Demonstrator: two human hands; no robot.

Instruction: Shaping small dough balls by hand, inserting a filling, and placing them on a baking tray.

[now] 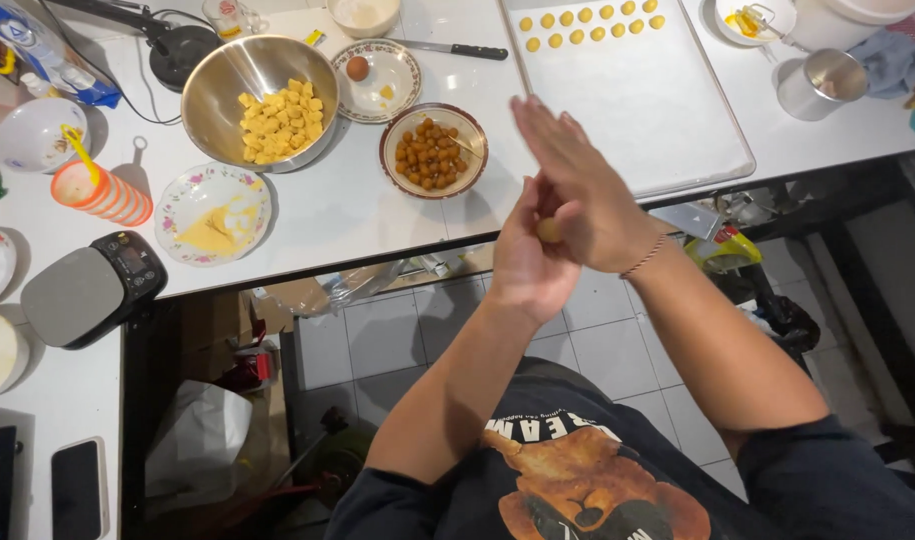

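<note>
My left hand (pixel 525 262) and my right hand (pixel 577 185) are pressed palm to palm in front of the table edge, with a small yellow dough ball (pixel 548 230) between them. Just beyond my hands sits a bowl of brown filling balls (pixel 433 150). A steel bowl of yellow dough pieces (pixel 262 100) stands further left. Several finished yellow balls (pixel 587 25) lie in rows at the far end of a paper-lined baking tray (pixel 637 110).
A floral plate with yellow dough scraps (pixel 213 212), a plate with an egg (pixel 379 78), a knife (pixel 447 48), a kitchen scale (pixel 92 288), an orange cup (pixel 99 190), a metal cup (pixel 822 82) and a phone (pixel 77 488) sit on the white tables.
</note>
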